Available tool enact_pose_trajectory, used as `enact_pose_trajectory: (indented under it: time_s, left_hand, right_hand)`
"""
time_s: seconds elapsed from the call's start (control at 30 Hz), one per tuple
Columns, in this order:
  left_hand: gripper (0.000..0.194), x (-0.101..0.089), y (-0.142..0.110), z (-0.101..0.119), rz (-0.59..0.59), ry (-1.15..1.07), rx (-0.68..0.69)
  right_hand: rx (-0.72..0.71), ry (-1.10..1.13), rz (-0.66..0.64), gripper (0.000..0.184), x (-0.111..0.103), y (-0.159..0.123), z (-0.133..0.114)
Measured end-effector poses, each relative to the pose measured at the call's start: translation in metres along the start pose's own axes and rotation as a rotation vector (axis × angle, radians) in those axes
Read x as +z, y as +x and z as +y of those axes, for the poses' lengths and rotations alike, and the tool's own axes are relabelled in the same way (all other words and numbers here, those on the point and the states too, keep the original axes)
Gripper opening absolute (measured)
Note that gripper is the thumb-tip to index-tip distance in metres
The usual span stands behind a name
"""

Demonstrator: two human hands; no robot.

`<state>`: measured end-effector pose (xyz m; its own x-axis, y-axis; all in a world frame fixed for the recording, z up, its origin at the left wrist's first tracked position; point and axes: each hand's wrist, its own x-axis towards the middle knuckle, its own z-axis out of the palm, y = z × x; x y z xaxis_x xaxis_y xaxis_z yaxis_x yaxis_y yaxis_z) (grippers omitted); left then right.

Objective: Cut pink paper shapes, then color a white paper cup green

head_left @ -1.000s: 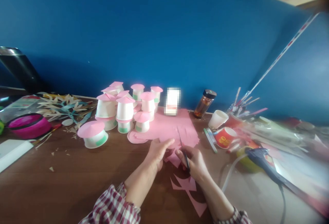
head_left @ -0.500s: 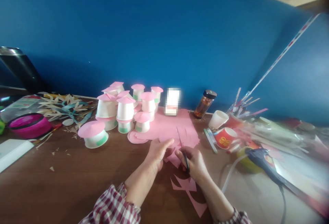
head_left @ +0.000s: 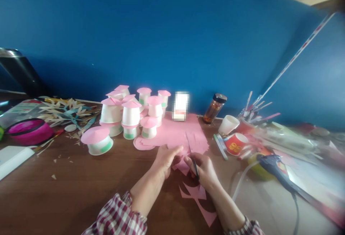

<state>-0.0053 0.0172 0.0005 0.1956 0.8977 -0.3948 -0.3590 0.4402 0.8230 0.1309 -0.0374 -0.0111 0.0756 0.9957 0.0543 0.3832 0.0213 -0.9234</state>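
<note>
My right hand (head_left: 203,170) is closed round the dark handles of a pair of scissors (head_left: 196,168), whose blades point away from me across pink paper. Just left of it, my left hand (head_left: 167,159) pinches a piece of pink paper (head_left: 175,150) between thumb and fingers. The piece blends into the pink sheets (head_left: 185,125) lying behind, so its outline is hard to make out. Pink offcuts (head_left: 196,193) with curved edges lie on the table below my hands. Left of the sheets stand several white paper cups (head_left: 131,114) with pink paper tops, some stacked.
On the right are a glass jar (head_left: 214,109), a white cup (head_left: 228,124), a red cup (head_left: 236,143), pens and a glue gun (head_left: 277,170) with its cord. On the left lie wooden sticks (head_left: 70,111), a magenta pouch (head_left: 31,130) and a white box (head_left: 13,159).
The view has shifted very slightly. Both hands, the scissors and the paper keep nearly the same places.
</note>
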Motion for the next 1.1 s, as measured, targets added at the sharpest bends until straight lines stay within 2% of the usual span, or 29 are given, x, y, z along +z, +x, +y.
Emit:
enact_pose_trajectory:
  time_s: [0.27, 0.67, 1.1]
  left_hand:
    - [0.028, -0.0039, 0.0034, -0.0019, -0.025, -0.047, -0.012]
    - [0.030, -0.0034, 0.0034, 0.0007, 0.028, -0.025, -0.038]
    - [0.029, -0.0055, 0.0056, 0.0025, 0.049, -0.019, -0.013]
  right_hand:
    - [0.006, -0.050, 0.003, 0.029, -0.0014, -0.0012, -0.0071]
    - [-0.015, -0.115, 0.023, 0.023, 0.0000, -0.0005, 0.0002]
    - [-0.009, -0.180, 0.053, 0.032, -0.0001, -0.0007, -0.0039]
